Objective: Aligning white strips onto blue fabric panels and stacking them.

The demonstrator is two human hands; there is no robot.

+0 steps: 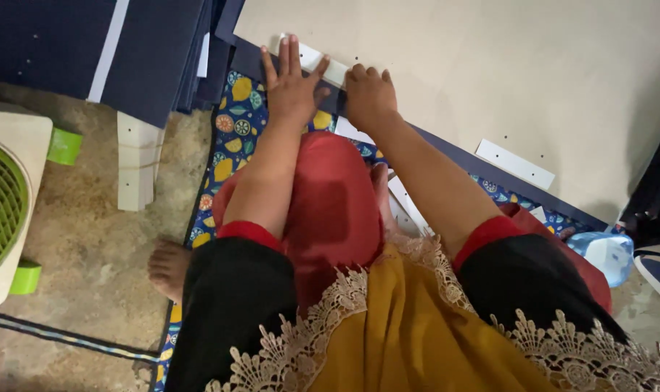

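I look down from the head camera and I see both hands at the far edge of my lap; my left hand (292, 86) lies flat with its fingers spread open, pressing on a small white strip (312, 58) and the dark blue board edge (251, 58) under it; my right hand (369, 96) sits just beside it, to the right, with its fingers curled down on the same edge; I cannot tell if it grips anything. The white strip lies along the near edge of a big pale board (490, 80) that fills the far right of the view; another white strip (514, 163) lies further right on that board, well apart from the hands. A red knee (333, 203) is right below the hands; a mat with fruit pictures (232, 123) lies under it. On the far left is a pile of dark blue boards (90, 51); near it a white wooden piece (137, 163) rests on the floor (90, 239); a green and cream fan (7, 203) stands at the left edge. A bare foot (169, 267) shows near the left; a clear water bottle (604, 254) lies on the right.
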